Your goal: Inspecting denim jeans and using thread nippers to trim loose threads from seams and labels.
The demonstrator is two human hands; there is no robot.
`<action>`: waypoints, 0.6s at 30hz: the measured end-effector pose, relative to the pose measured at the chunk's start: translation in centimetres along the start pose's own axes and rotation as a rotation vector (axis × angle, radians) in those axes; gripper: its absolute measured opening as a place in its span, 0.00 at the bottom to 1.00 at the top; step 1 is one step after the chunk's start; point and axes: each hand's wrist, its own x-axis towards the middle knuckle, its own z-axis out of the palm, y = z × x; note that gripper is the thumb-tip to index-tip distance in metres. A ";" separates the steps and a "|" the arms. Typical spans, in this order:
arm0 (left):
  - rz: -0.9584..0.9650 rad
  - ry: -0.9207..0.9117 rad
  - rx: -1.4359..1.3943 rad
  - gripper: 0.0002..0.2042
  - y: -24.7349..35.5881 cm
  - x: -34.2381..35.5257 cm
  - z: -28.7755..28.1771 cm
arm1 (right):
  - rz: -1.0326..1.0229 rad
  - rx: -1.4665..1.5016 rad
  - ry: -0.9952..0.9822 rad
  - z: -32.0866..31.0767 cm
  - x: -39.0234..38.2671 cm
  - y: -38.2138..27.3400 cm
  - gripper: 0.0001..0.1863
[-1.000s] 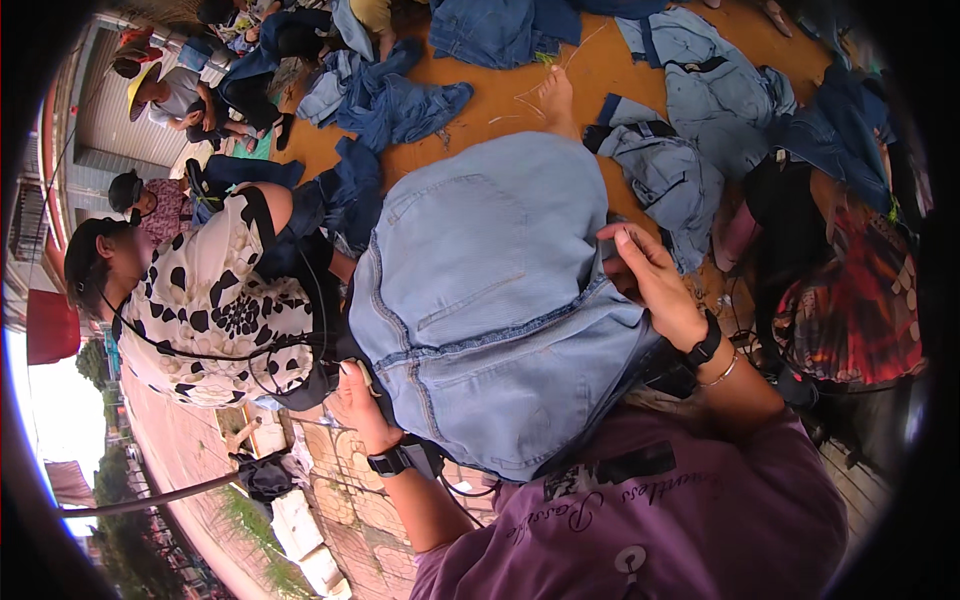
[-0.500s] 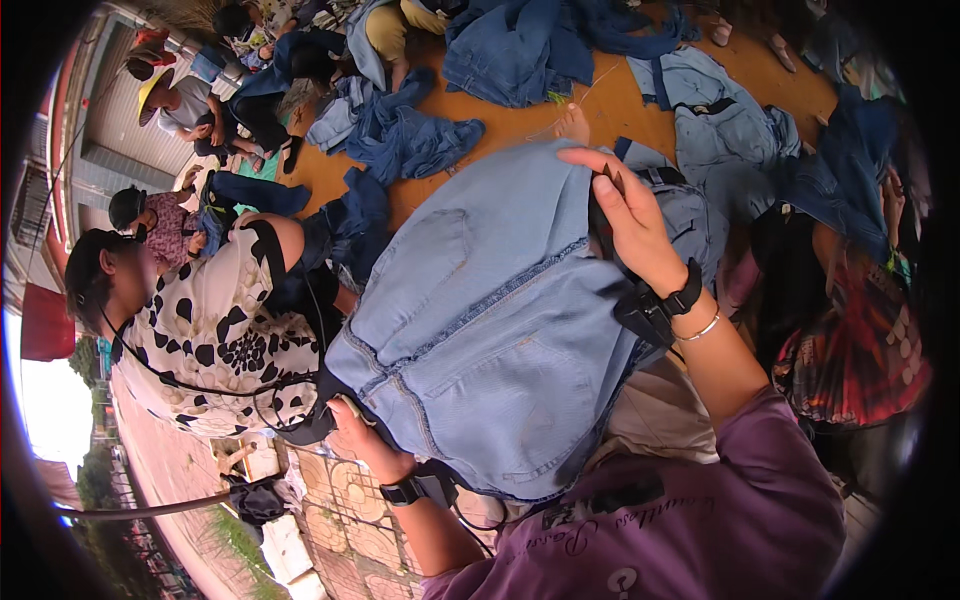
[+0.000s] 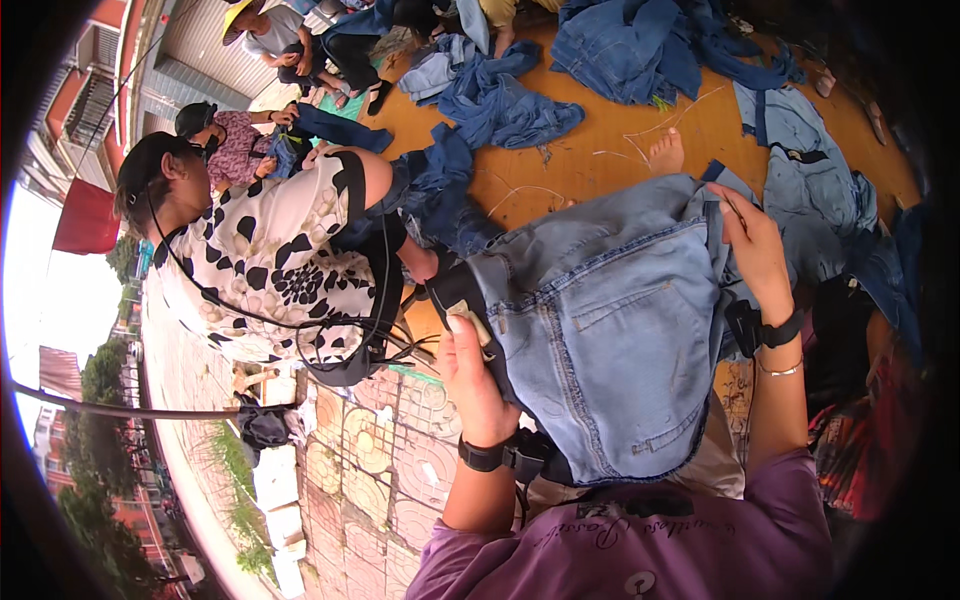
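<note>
Light blue inside-out jeans (image 3: 630, 350) with rough seams and pocket outlines are stretched between both hands. My left hand (image 3: 475, 385) grips them at a black band with a small beige piece on it, thumb on top. Higher up on the other side, my right hand (image 3: 750, 245) has its fingers closed on the upper edge, along with a thin dark item, too small to name. A bare foot (image 3: 667, 152) shows on the orange board (image 3: 625, 135) just beyond the jeans.
Blue denim piles (image 3: 620, 50) lie on the board. A co-worker in a patterned top (image 3: 265, 255) sits close on my left beside black cables. Other people (image 3: 270, 40) sit further back. Paving (image 3: 420, 470) and white blocks (image 3: 275, 480) are at lower left.
My view has turned, shifting the surroundings. The jeans and both hands appear further right in the picture, and the jeans' top has become more bunched under my right hand.
</note>
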 end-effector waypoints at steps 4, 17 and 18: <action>0.053 -0.057 -0.033 0.15 0.0 -1.6 0.0 | -0.133 0.316 -0.030 -1.3 -2.3 -8.6 0.06; 0.163 -0.163 0.246 0.12 0.6 -5.0 0.6 | -0.593 0.298 -0.511 1.8 -7.3 -14.9 0.10; 0.158 -0.166 0.247 0.12 0.8 -5.1 0.5 | -0.587 0.297 -0.510 1.5 -7.6 -14.9 0.10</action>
